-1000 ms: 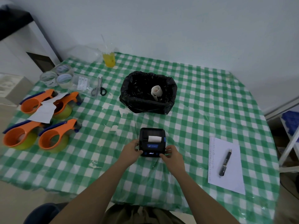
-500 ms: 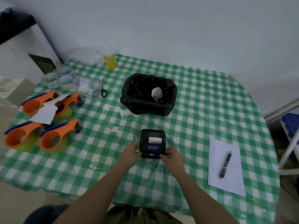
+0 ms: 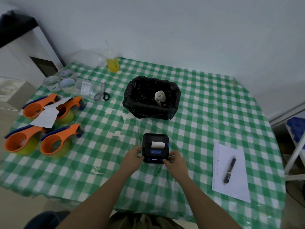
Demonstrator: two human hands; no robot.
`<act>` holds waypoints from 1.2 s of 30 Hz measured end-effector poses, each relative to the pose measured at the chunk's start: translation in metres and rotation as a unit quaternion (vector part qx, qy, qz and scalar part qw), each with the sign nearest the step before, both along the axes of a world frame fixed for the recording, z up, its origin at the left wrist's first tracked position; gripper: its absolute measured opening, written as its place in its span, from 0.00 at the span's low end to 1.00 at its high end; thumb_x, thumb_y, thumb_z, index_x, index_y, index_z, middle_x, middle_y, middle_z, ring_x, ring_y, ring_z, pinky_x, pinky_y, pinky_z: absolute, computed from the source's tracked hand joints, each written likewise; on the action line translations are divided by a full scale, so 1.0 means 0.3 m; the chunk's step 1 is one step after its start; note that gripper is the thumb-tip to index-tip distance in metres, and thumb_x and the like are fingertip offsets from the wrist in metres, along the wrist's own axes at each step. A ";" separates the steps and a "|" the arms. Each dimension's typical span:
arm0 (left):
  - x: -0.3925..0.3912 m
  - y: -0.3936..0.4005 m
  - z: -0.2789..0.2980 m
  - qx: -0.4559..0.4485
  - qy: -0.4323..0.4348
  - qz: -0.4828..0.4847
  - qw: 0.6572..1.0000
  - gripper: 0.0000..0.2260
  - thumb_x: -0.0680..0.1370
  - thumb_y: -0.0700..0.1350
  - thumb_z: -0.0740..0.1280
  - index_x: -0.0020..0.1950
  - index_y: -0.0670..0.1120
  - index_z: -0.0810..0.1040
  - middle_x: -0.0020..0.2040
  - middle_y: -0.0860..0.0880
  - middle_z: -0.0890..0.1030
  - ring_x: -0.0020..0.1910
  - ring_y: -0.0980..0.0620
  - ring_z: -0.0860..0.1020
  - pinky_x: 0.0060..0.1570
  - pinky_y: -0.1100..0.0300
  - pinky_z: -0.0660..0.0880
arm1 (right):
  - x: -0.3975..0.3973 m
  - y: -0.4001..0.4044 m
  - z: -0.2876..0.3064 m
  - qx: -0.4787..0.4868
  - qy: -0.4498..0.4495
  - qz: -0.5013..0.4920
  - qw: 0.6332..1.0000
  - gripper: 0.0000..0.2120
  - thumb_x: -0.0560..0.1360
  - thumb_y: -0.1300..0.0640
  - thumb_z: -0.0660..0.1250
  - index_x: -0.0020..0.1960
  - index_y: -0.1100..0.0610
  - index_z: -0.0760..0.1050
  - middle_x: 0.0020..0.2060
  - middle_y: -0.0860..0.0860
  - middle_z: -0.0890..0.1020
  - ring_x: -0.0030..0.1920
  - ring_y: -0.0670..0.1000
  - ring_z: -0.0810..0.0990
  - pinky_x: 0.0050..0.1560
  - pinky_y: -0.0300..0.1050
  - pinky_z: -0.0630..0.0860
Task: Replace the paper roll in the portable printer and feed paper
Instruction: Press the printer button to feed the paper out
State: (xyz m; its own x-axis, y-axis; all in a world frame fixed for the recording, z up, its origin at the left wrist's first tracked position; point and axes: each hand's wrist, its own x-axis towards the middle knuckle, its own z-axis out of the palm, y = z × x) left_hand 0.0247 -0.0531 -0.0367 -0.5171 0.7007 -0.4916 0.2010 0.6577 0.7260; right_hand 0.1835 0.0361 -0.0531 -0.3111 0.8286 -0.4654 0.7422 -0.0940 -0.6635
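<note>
A small black portable printer (image 3: 155, 147) sits on the green checked tablecloth, lid closed, with a short strip of white paper (image 3: 158, 144) sticking out of its slot and a small lit display on its front. My left hand (image 3: 132, 159) grips the printer's left side. My right hand (image 3: 175, 162) holds its front right corner, fingers on the front edge. A used, curled paper roll (image 3: 159, 96) lies inside the black-lined bin (image 3: 145, 109) behind the printer.
Several orange tape dispensers (image 3: 54, 142) and a loose paper slip (image 3: 46, 116) lie at the left. Tape rolls (image 3: 66, 83), scissors (image 3: 104, 93) and a yellow drink (image 3: 112, 64) are at the back left. A notepad (image 3: 231, 172) with a pen (image 3: 229, 170) lies at the right.
Both hands stay on the printer; the paper strip shows a little longer at the slot. The view has shifted slightly as my head moved.
</note>
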 end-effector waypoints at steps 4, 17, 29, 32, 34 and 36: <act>0.007 0.005 -0.001 -0.007 0.002 0.000 1.000 0.18 0.75 0.38 0.65 0.65 0.44 0.71 0.64 0.41 0.77 0.53 0.45 0.79 0.57 0.52 0.74 | 0.001 -0.002 0.002 0.005 -0.004 0.002 1.000 0.11 0.72 0.56 0.70 0.49 0.56 0.69 0.42 0.52 0.80 0.41 0.52 0.80 0.41 0.45 0.76; 0.004 0.008 -0.009 0.000 0.023 -0.008 1.000 0.20 0.76 0.38 0.64 0.69 0.43 0.68 0.69 0.41 0.72 0.51 0.48 0.76 0.54 0.57 0.70 | 0.025 -0.012 0.004 0.003 0.032 -0.025 0.999 0.15 0.73 0.54 0.69 0.58 0.56 0.71 0.48 0.50 0.78 0.46 0.51 0.79 0.49 0.49 0.79; 0.000 0.030 0.006 0.015 0.039 -0.007 0.999 0.18 0.77 0.40 0.62 0.67 0.44 0.69 0.67 0.44 0.74 0.48 0.53 0.73 0.52 0.59 0.69 | 0.022 0.002 0.018 0.003 0.067 -0.048 0.997 0.15 0.76 0.54 0.65 0.60 0.56 0.71 0.46 0.50 0.78 0.43 0.48 0.77 0.40 0.39 0.74; -0.002 0.033 0.011 0.015 0.041 -0.010 0.999 0.18 0.77 0.41 0.62 0.67 0.44 0.69 0.67 0.44 0.74 0.48 0.53 0.74 0.51 0.58 0.69 | 0.024 0.005 0.017 0.004 0.065 -0.050 0.997 0.13 0.76 0.54 0.65 0.59 0.56 0.71 0.45 0.49 0.78 0.42 0.47 0.77 0.37 0.37 0.73; -0.002 0.033 0.015 0.015 0.041 -0.010 0.999 0.18 0.77 0.41 0.62 0.67 0.44 0.69 0.67 0.44 0.74 0.48 0.53 0.73 0.51 0.59 0.69 | 0.025 0.006 0.017 0.008 0.062 -0.048 0.997 0.13 0.76 0.55 0.64 0.59 0.57 0.72 0.45 0.49 0.78 0.42 0.47 0.77 0.38 0.38 0.73; -0.003 0.033 0.017 0.017 0.040 -0.010 0.999 0.17 0.77 0.40 0.62 0.66 0.43 0.70 0.66 0.44 0.75 0.48 0.52 0.74 0.52 0.58 0.69 | 0.025 0.005 0.017 0.007 0.062 -0.048 0.997 0.13 0.76 0.55 0.64 0.59 0.57 0.71 0.45 0.50 0.77 0.42 0.48 0.77 0.39 0.39 0.73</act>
